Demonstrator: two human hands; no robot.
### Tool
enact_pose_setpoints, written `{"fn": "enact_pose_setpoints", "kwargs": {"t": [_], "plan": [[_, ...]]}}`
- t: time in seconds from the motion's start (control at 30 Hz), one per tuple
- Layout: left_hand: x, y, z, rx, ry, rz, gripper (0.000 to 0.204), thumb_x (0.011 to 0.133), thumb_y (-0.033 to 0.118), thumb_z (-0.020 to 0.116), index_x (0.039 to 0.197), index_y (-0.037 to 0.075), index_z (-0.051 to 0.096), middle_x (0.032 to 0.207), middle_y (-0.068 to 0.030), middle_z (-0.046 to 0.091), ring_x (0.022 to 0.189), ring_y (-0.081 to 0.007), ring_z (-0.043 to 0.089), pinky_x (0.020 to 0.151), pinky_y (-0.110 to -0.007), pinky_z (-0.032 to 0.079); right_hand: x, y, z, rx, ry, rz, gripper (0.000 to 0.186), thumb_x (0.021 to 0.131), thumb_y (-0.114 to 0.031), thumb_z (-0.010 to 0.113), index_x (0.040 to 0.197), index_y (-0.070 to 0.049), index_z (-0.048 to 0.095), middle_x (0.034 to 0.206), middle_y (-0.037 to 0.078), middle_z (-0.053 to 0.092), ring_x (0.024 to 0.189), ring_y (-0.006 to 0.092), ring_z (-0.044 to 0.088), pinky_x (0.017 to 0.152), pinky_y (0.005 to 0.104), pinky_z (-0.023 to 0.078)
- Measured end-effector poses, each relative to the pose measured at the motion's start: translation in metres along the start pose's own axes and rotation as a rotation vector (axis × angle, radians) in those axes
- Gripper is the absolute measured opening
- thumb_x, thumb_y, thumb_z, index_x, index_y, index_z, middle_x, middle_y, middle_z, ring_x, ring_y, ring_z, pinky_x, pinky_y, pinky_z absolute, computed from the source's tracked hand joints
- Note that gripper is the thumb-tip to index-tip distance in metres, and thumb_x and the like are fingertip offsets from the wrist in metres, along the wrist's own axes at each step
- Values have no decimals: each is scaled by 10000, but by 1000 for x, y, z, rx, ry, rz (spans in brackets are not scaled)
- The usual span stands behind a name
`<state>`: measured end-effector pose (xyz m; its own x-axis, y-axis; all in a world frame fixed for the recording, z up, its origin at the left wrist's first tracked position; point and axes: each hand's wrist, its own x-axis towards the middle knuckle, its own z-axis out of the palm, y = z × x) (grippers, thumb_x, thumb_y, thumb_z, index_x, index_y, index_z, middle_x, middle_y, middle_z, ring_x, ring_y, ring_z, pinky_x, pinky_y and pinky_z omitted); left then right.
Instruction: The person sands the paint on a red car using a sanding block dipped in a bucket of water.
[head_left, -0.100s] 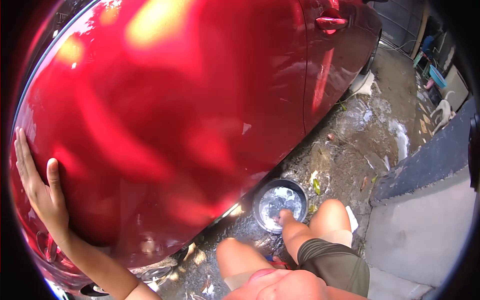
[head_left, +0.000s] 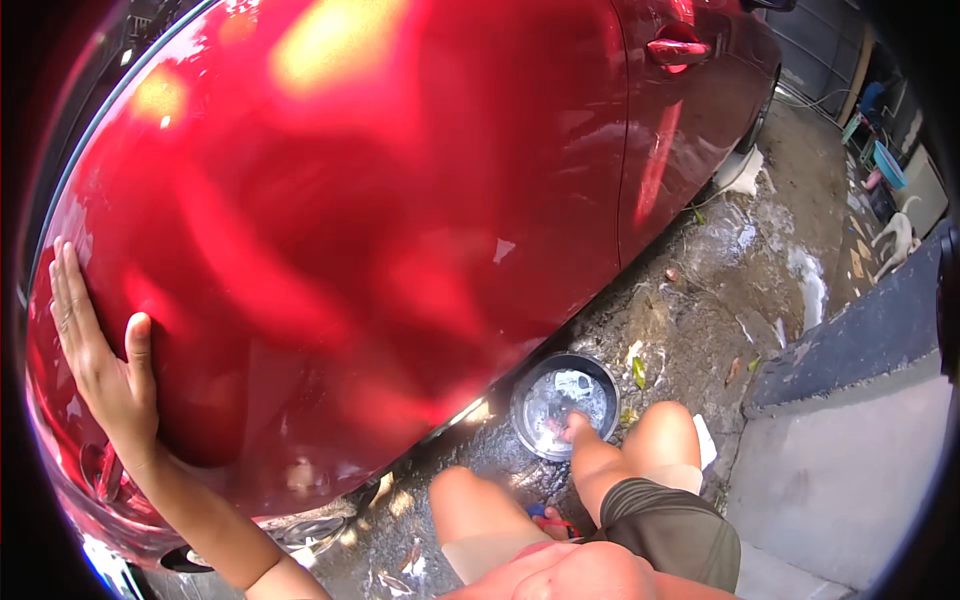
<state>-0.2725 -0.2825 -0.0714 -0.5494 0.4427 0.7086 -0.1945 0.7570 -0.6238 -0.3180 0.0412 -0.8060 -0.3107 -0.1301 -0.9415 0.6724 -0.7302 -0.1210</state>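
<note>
My left hand (head_left: pixel 100 355) rests flat on the glossy red panel of a car (head_left: pixel 450 180) at the left, fingers stretched out and thumb apart. My right hand (head_left: pixel 576 426) reaches down between my knees into a dark round basin (head_left: pixel 605 385) of sudsy water, beside the car's lower edge. Its fingers are in the water, so their shape and anything they hold cannot be made out. My bare knees and a sandalled foot show at the bottom.
Wet concrete (head_left: pixel 700 320) with suds and leaves runs along the car. A low grey wall (head_left: pixel 830 450) is at my right. Farther back are a blue basin (head_left: pixel 888 165), a white dog (head_left: pixel 895 240), assorted clutter and a grey gate (head_left: pixel 820 50).
The view has shifted slightly, with the car appearing a little to the right. My left hand is slightly higher in the picture. My right hand stays in the basin.
</note>
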Motion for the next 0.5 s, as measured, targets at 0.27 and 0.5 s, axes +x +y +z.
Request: {"fn": "enact_pose_setpoints", "kwargs": {"t": [0.27,0.5], "plan": [[-18,52,-7,-26,-186,-101,827,888,639,497,1500,95,378,1565,-123,340,1469,-332,256,1189,-483,191,-124,-70,31,-80,-216,-220,389,918,60,280,1188,-66,531,1095,240,600,905,396,665,783,478,617],[-82,107,13,-182,-188,35,610,895,462,580,1443,209,490,1523,-16,429,1440,-225,344,1219,-474,153,-494,-44,208,-380,-973,-562,361,880,49,448,1230,58,534,1191,188,620,1068,337,651,948,503,546]]}}
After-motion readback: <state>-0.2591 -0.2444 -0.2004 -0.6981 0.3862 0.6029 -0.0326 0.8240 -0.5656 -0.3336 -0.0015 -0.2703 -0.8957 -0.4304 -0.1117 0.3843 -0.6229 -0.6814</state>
